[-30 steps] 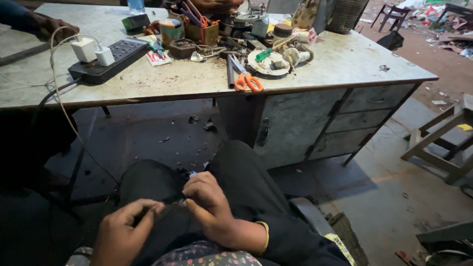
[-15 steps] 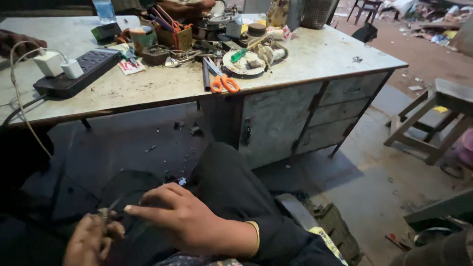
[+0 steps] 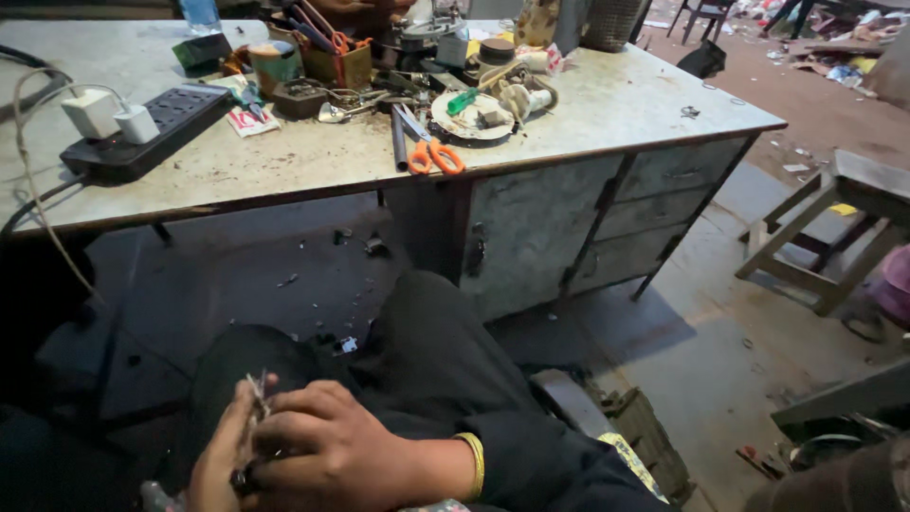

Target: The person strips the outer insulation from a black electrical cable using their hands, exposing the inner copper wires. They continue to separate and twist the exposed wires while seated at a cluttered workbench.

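Far left on the desk sits a black power strip with white chargers plugged in, then orange-handled scissors and a white plate of bits. Down in the lap, the left hand and right hand are pressed together, both clamped on a small thin metal piece. Looks mid-job to me; can't tell what's finished.

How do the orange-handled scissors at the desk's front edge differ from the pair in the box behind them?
The front scissors lie flat on the desk, whole pair in view. The back scissors stand tilted in a small box, blades partly hidden among other tools. The front pair sits near the edge, the back pair deeper in the clutter. Both have orange handles.
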